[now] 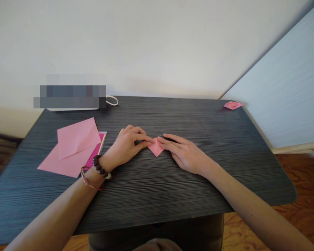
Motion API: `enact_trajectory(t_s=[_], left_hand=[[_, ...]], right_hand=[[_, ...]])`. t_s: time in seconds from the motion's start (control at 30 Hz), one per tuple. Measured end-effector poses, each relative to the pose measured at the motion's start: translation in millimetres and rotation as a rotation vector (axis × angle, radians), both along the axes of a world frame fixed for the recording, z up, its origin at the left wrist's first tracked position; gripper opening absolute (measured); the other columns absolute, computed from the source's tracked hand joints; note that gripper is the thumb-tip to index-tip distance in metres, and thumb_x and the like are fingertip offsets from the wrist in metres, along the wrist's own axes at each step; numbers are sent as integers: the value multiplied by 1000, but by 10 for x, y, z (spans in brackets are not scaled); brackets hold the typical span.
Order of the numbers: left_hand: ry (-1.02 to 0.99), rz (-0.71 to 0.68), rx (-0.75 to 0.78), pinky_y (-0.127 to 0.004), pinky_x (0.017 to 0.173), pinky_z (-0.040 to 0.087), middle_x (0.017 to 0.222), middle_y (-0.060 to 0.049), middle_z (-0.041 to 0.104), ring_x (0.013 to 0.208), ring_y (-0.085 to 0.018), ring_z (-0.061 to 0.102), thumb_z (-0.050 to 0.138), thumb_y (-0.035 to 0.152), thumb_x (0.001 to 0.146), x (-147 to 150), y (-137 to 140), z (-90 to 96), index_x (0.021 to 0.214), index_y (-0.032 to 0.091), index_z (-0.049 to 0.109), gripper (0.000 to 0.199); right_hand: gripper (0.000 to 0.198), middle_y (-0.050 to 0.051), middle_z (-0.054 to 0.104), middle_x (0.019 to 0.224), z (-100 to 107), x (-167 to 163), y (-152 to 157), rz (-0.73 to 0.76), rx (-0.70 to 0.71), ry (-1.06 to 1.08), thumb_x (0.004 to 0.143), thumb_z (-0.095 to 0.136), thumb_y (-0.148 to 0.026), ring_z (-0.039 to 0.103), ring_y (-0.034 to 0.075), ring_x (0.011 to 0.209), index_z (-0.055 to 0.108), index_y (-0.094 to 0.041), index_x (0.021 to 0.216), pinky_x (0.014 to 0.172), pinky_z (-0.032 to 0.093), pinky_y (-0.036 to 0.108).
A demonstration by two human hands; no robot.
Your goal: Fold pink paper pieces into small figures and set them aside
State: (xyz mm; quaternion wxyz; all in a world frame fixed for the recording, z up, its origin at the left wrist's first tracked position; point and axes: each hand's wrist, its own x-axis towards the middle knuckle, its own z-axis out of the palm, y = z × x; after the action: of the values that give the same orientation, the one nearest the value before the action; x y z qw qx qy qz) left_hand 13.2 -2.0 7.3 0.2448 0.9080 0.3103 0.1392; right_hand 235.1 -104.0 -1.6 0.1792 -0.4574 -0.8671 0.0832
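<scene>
A small folded piece of pink paper (156,149) lies on the dark table, one corner pointing toward me. My left hand (129,143) pinches its left edge between thumb and fingers. On the paper's right side rest the fingertips of my right hand (185,152), its fingers stretched out and slightly spread, pressing the sheet down. The fingers cover the paper's far left and right corners.
Two larger pink sheets (80,136) overlap at the left, partly over a magenta packet (95,153). Behind them stands a blurred-out object (72,97) with a white cable loop (112,101). A folded pink paper piece (233,105) sits at the table's (199,118) far right corner.
</scene>
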Motion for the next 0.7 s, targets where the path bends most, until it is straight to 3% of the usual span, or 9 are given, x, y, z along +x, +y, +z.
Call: enact_trajectory(t_s=[0.3,0.7], left_hand=[[96,41,26,-38,89,33,96,-1,53,93,-20,44,56,43,83,12,45,-11,101,39,67,22],[142,-18,120,-36,83,34,96,-1,48,90,-19,40,51,49,84,-23,78,-22,111,45,61,29]], right_hand=[[36,4,52,132,20,-36,15,-44,24,-2,84,41,-5,44,20,122,55,-16,116,103,42,41],[32,8,57,126,-20,-57,-4,-64,93,21,85,43,-8,47,21,121,59,-14,113,100,45,40]])
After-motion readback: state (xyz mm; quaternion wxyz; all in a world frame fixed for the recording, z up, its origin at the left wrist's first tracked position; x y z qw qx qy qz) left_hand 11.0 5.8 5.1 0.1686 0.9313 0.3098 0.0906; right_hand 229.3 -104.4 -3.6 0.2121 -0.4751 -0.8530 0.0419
